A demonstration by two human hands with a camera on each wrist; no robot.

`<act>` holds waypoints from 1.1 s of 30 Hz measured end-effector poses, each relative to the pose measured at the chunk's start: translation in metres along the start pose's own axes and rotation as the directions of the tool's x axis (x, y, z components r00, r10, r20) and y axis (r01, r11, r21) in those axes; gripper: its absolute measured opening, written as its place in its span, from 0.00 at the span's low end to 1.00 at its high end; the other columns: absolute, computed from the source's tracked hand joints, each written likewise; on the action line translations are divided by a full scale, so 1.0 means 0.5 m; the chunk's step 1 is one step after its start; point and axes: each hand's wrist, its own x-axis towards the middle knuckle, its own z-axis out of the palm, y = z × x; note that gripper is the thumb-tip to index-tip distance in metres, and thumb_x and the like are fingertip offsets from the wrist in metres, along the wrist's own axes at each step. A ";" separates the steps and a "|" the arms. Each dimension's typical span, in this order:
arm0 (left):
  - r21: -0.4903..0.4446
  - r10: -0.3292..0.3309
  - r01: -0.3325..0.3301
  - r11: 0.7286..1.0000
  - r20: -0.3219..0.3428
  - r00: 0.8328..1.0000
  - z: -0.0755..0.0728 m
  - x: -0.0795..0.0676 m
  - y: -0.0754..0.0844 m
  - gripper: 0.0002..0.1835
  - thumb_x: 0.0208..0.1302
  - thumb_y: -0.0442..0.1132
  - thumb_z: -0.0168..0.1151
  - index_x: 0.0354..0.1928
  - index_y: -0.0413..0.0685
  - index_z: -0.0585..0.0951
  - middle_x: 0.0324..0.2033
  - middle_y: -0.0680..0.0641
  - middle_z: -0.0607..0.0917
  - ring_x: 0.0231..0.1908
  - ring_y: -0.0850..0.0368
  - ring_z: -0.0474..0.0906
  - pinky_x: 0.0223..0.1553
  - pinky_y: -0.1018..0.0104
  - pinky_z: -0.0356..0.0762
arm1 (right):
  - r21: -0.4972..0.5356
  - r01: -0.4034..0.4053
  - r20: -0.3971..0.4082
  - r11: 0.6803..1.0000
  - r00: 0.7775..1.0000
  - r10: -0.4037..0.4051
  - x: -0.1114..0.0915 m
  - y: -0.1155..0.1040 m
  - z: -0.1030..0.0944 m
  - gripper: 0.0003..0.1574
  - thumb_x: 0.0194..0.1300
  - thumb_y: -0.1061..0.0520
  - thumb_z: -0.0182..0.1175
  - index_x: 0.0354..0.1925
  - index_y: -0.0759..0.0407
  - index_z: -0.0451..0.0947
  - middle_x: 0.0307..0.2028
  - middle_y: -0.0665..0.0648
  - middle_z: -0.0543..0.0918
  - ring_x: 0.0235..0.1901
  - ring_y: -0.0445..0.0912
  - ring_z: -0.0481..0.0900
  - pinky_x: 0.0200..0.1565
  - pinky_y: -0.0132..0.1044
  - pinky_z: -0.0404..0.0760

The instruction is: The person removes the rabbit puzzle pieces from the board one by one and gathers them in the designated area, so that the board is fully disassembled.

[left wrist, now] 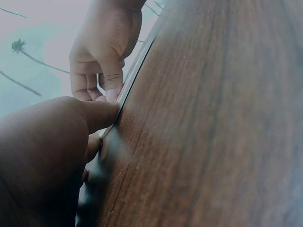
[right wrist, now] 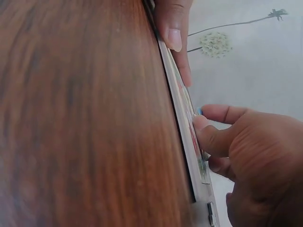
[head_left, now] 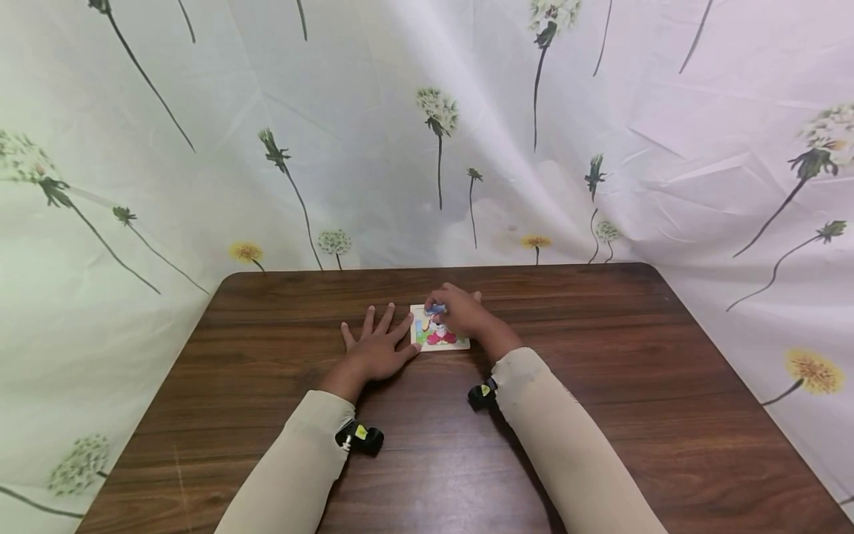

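Observation:
A small, flat picture board [head_left: 424, 346] with a pale border lies on the table, showing a cartoon figure in red and white. My left hand [head_left: 378, 351] is spread flat beside it, the thumb and index finger touching its left edge. Over the board's upper part, my right hand [head_left: 463, 311] pinches a small blue piece [head_left: 437, 308], most of it hidden by the fingers. From the right wrist view the board [right wrist: 183, 124] appears edge-on, with a sliver of blue between the right index finger and thumb close above its face.
The dark wooden table [head_left: 427, 445] has rounded far corners. Behind it and along both sides hangs a pale curtain [head_left: 373, 148] printed with dandelions. A black strap with a small camera [head_left: 360, 437] sits at the left wrist, and another camera [head_left: 482, 395] at the right.

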 end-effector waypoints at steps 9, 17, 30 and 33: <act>0.004 0.002 -0.002 1.000 -0.006 1.000 0.000 -0.003 0.002 0.41 0.82 0.72 0.43 0.89 0.74 0.47 0.90 0.51 0.33 0.87 0.37 0.18 0.73 0.16 0.11 | -0.022 0.071 -0.040 0.997 0.997 -0.072 -0.004 0.002 -0.001 0.12 0.79 0.57 0.67 0.55 0.48 0.91 0.57 0.55 0.81 0.56 0.52 0.79 0.56 0.52 0.59; -0.007 0.010 -0.010 1.000 -0.019 1.000 -0.006 -0.015 0.009 0.42 0.82 0.72 0.45 0.89 0.73 0.49 0.90 0.49 0.35 0.88 0.35 0.20 0.74 0.17 0.11 | -0.029 0.104 0.018 0.994 0.994 -0.104 -0.008 -0.006 -0.006 0.15 0.79 0.61 0.66 0.60 0.55 0.89 0.57 0.56 0.80 0.56 0.52 0.82 0.65 0.55 0.73; -0.007 0.028 -0.028 1.000 -0.076 0.997 -0.005 -0.022 0.015 0.41 0.84 0.68 0.46 0.90 0.67 0.50 0.90 0.44 0.41 0.88 0.32 0.26 0.74 0.14 0.17 | 0.018 0.148 -0.054 0.989 0.988 -0.147 -0.019 0.009 -0.017 0.16 0.80 0.62 0.65 0.62 0.59 0.87 0.61 0.60 0.83 0.62 0.55 0.84 0.65 0.52 0.84; -0.004 0.027 -0.028 1.000 -0.109 0.994 -0.007 -0.023 0.023 0.41 0.85 0.66 0.47 0.90 0.66 0.50 0.90 0.43 0.43 0.88 0.30 0.30 0.75 0.13 0.21 | 0.058 0.172 -0.105 0.983 0.981 -0.166 -0.026 0.020 -0.023 0.15 0.78 0.63 0.66 0.59 0.60 0.88 0.60 0.61 0.85 0.62 0.57 0.85 0.64 0.54 0.84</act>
